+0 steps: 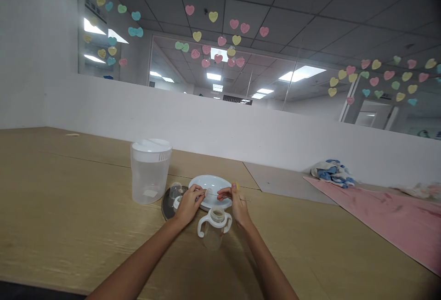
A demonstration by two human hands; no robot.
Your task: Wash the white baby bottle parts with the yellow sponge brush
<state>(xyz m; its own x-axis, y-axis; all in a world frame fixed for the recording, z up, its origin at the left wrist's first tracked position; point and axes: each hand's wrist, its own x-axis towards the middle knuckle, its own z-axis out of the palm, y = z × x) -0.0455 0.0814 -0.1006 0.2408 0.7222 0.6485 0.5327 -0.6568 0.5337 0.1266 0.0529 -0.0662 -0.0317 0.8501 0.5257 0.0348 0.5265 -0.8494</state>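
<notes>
My left hand [189,203] pinches a small pale, translucent piece [208,192], probably a bottle nipple, over a white bowl [210,181]. Between the fingers of my right hand [237,201] is a thin wire rod [246,200]; one end reaches the translucent piece, the other sticks out to the right. A bit of yellow shows by the right thumb, too small to identify. In front of the bowl a clear baby bottle [212,238] with two white handles stands uncapped. Left of the bowl, a dark round tray [166,209] bears a clear cap [175,190] and a white ring [177,202], partly behind my left hand.
A large translucent pitcher [149,178] with a white lid stands at the left. Toward the right lie a pink mat [382,217] and a crumpled blue-and-white cloth [332,173]. A white wall [206,125] with windows above bounds the wooden table [86,226].
</notes>
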